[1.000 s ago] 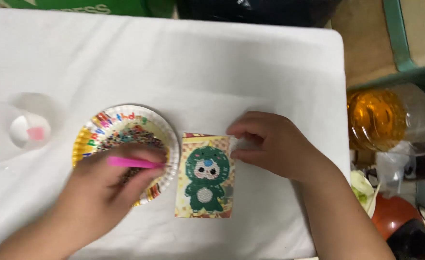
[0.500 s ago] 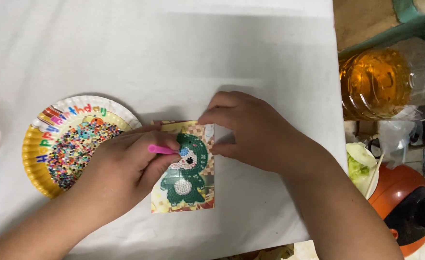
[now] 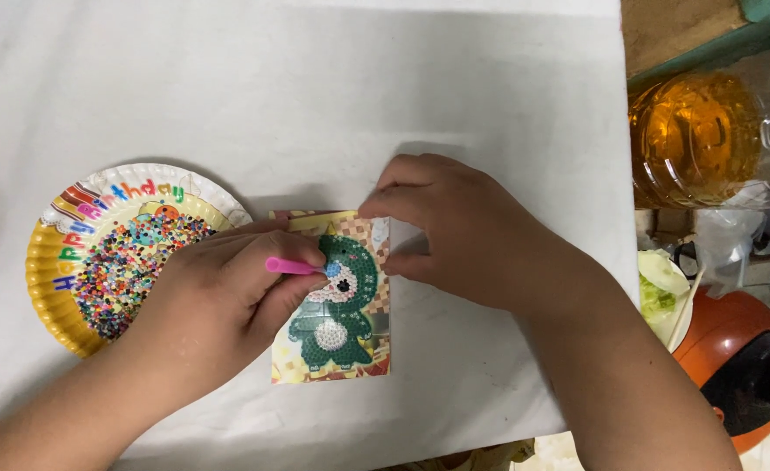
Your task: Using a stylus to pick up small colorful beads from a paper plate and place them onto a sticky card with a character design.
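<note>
- Pink pen: pinched in left hand fingers, tip on green creature picture card.
- Card: flat on white table, right hand fingertips pressing its top right corner.
- Paper plate of coloured beads: left of card.

A large clear plastic bottle of amber liquid lies just beyond the right edge of the counter, its far end cut off by the frame. Below it sits what may be a crumpled clear plastic bag, too blurred to be sure. No labels, signs or screens show.
</note>
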